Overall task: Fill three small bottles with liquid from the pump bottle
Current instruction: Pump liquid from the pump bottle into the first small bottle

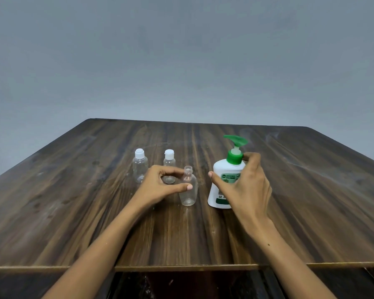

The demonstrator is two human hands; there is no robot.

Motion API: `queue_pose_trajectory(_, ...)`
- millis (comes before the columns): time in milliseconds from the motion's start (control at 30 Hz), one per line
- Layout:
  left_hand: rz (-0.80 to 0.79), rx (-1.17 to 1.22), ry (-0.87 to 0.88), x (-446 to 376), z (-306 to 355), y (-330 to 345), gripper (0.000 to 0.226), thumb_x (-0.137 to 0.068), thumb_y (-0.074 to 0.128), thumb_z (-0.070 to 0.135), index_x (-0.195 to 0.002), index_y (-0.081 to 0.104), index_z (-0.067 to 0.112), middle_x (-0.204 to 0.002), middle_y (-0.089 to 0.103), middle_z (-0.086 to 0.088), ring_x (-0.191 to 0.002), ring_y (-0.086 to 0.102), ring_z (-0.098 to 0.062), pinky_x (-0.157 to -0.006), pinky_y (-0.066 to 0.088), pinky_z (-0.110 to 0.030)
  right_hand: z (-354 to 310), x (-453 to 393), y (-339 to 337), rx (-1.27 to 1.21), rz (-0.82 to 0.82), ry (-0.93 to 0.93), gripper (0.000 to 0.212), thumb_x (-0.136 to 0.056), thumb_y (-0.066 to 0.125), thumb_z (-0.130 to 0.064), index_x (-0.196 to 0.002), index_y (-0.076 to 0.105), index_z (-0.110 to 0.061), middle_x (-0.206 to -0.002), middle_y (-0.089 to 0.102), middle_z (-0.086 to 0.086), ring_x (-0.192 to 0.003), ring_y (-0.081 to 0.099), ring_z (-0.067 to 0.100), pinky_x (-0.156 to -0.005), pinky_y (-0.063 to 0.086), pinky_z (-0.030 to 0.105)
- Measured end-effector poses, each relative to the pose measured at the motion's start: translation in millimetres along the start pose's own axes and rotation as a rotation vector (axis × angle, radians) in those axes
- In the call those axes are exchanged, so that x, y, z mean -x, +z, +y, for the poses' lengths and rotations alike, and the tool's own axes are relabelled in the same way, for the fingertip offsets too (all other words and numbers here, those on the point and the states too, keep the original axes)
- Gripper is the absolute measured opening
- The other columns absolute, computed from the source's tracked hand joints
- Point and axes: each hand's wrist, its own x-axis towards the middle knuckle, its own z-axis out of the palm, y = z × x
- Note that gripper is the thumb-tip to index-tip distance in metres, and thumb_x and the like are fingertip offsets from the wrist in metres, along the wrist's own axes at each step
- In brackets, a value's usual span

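Left hand (160,186): centre of frame, thumb and fingers curled round the uncapped small bottle (188,188)
Right hand (244,186): right of centre, wrapped round the pump bottle (227,180), fingers at its green collar
Capped bottles: one (140,167) left of centre, another (169,162) just behind the left hand
Surface: dark wooden table (73,212), all bottles upright on it

- The pump bottle (225,182) in front of me carries a green label with white print, but the lettering is too small and blurred to read.
- I can read no text on anything else.
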Motion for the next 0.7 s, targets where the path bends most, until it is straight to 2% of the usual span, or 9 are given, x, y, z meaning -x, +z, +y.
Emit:
queue_pose_trajectory(133, -0.004, 0.007, -0.01, -0.4, 0.7, 0.9, 0.03, -0.072, 0.086, 0.009, -0.099, 0.076, 0.014, -0.096, 0.077, 0.005, -0.098, 0.071, -0.009, -0.09, 0.052, -0.024, -0.9, 4.3, -0.1, 0.0, -0.004, -0.013, 0.074, -0.064, 0.082, -0.053, -0.114, 0.046, -0.012, -0.108, 0.06, 0.005, -0.097, 0.06, 0.026, -0.066, 0.037, 0.028)
queue_pose_trajectory(267, -0.039, -0.003, -0.005, -1.6, -0.2, 4.0, 0.034, -0.07, 0.086, 0.005, -0.1, 0.072, 0.012, -0.096, 0.077, 0.003, -0.097, 0.072, -0.01, -0.091, 0.054, -0.027, -0.5, 6.0, -9.7, -0.034, -0.024, -0.036, 0.088, -0.066, 0.074, -0.061, -0.132, 0.041, -0.013, -0.128, 0.053, 0.003, -0.115, 0.051, 0.02, -0.078, 0.037, 0.024)
queue_pose_trajectory(333, -0.048, -0.004, 0.014, -2.2, -3.4, 5.7, 0.037, -0.068, 0.087, 0.003, -0.1, 0.071, 0.01, -0.095, 0.077, 0.001, -0.097, 0.072, -0.012, -0.092, 0.053, -0.026, 2.1, 2.2, -17.7, -0.08, -0.003, -0.116, 0.082, -0.074, 0.071, -0.054, -0.137, 0.039, -0.012, -0.133, 0.049, 0.004, -0.12, 0.046, 0.017, -0.086, 0.035, 0.019)
queue_pose_trajectory(400, -0.048, 0.015, 0.023, -1.4, -4.8, 7.6, 0.037, -0.067, 0.088, 0.005, -0.099, 0.071, 0.01, -0.095, 0.077, -0.001, -0.096, 0.072, -0.014, -0.092, 0.054, -0.026, 6.3, -7.0, -24.4, -0.102, 0.016, -0.247, 0.065, -0.086, 0.068, -0.037, -0.138, 0.041, -0.009, -0.137, 0.047, 0.006, -0.125, 0.043, 0.017, -0.097, 0.031, 0.011)
queue_pose_trajectory(433, -0.044, 0.036, 0.029, -0.4, -4.3, 8.9, 0.036, -0.068, 0.088, 0.007, -0.099, 0.071, 0.01, -0.095, 0.077, -0.001, -0.096, 0.072, -0.015, -0.091, 0.054, -0.026, 8.6, -13.6, -27.1, -0.102, 0.014, -0.319, 0.057, -0.091, 0.065, -0.03, -0.138, 0.043, -0.007, -0.14, 0.047, 0.007, -0.128, 0.043, 0.017, -0.103, 0.029, 0.011)
queue_pose_trajectory(500, -0.011, 0.111, 0.032, -0.5, 1.0, 11.0, 0.034, -0.069, 0.086, 0.011, -0.1, 0.072, 0.011, -0.096, 0.077, -0.001, -0.095, 0.072, -0.014, -0.087, 0.054, -0.022, 11.7, -28.2, -30.0, -0.119, -0.028, -0.443, 0.049, -0.095, 0.057, -0.025, -0.139, 0.045, -0.008, -0.144, 0.044, 0.005, -0.133, 0.041, 0.016, -0.11, 0.031, 0.022)
queue_pose_trajectory(567, 0.019, 0.169, 0.049, -6.2, 10.2, 11.4, 0.036, -0.069, 0.085, 0.018, -0.103, 0.072, 0.012, -0.099, 0.077, -0.001, -0.095, 0.073, -0.016, -0.086, 0.055, -0.023, 12.5, -40.4, -31.4, -0.155, -0.1, -0.523, 0.046, -0.097, 0.05, -0.025, -0.14, 0.046, -0.009, -0.147, 0.042, 0.002, -0.136, 0.039, 0.015, -0.111, 0.033, 0.03)
queue_pose_trajectory(700, -0.017, 0.179, 0.093, -28.5, 32.8, 11.4, 0.04, -0.068, 0.087, 0.018, -0.106, 0.074, 0.016, -0.098, 0.077, 0.001, -0.091, 0.073, -0.014, -0.074, 0.054, -0.016, 12.3, -54.5, -31.9, -0.234, -0.199, -0.571, 0.045, -0.097, 0.045, -0.03, -0.137, 0.051, -0.011, -0.143, 0.049, -0.001, -0.132, 0.043, 0.008, -0.107, 0.038, 0.029)
